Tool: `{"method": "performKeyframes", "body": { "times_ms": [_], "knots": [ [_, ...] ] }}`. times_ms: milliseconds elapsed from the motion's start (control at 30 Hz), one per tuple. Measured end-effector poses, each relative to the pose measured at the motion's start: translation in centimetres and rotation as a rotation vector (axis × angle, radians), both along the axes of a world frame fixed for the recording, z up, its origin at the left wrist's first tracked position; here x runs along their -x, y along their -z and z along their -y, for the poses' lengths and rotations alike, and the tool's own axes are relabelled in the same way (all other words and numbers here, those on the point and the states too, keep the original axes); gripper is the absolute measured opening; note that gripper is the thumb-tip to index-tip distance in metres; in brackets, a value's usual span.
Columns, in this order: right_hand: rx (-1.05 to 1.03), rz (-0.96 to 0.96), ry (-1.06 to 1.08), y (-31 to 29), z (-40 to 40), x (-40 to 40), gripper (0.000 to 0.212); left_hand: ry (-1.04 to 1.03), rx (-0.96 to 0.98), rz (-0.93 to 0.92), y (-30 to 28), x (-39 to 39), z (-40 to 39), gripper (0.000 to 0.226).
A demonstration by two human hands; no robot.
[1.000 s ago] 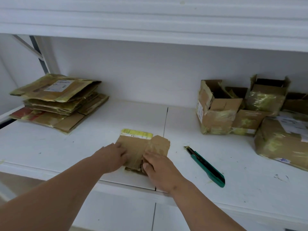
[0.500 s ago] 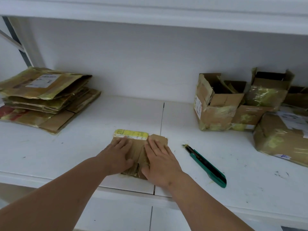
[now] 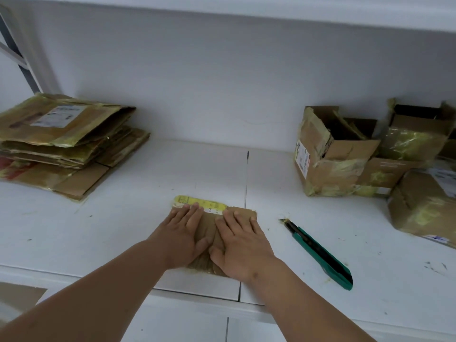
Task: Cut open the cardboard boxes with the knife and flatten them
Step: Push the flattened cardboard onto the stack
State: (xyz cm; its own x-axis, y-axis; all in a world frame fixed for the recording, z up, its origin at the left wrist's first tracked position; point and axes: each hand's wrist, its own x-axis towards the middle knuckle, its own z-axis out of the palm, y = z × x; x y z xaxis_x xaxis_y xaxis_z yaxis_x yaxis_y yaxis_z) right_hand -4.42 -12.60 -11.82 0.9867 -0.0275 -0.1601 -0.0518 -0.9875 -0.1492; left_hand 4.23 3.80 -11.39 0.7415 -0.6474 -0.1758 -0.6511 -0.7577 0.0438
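A small flattened cardboard box [image 3: 209,224] with a yellow label strip lies on the white shelf [image 3: 123,218] near its front edge. My left hand [image 3: 181,234] and my right hand [image 3: 240,239] rest flat on top of it, side by side, fingers extended and pressing down. Neither hand grips anything. A green utility knife [image 3: 319,254] lies on the shelf to the right of my right hand, blade end pointing away from me.
A stack of flattened boxes [image 3: 59,141] sits at the back left. Several unflattened taped boxes [image 3: 330,154] crowd the back right, one larger box [image 3: 424,206] nearer the right edge. An upper shelf [image 3: 246,11] overhangs.
Both hands slid forward over the small box and spread flat, pressing it down. The view dipped and shifted slightly.
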Motion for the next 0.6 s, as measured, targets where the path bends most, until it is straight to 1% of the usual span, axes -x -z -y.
{"method": "performKeyframes", "body": {
  "times_ms": [100,133,267,500,533,600],
  "knots": [
    [-0.015,0.008,0.018,-0.3,0.0,-0.3,0.097,0.005,-0.02,0.019,-0.1,-0.8,-0.1,0.139],
    [-0.008,-0.003,0.017,-0.2,0.0,-0.4,0.096,0.01,-0.032,0.012,-0.1,-0.9,-0.1,0.137],
    [0.007,-0.051,0.023,-0.1,0.1,-0.5,0.081,0.036,-0.051,-0.021,0.2,-0.9,-0.1,0.139],
    [0.071,-0.091,0.056,-0.8,-0.6,-0.2,0.079,0.036,-0.02,-0.043,0.2,-0.8,-0.2,0.14],
    [0.072,-0.088,0.071,-0.8,-0.7,-0.1,0.079,0.026,-0.017,-0.043,0.2,-0.6,-0.1,0.135],
    [0.061,-0.076,0.121,-0.9,-1.3,0.3,0.079,-0.003,-0.02,-0.031,0.3,0.0,-0.1,0.109]
  ]
}}
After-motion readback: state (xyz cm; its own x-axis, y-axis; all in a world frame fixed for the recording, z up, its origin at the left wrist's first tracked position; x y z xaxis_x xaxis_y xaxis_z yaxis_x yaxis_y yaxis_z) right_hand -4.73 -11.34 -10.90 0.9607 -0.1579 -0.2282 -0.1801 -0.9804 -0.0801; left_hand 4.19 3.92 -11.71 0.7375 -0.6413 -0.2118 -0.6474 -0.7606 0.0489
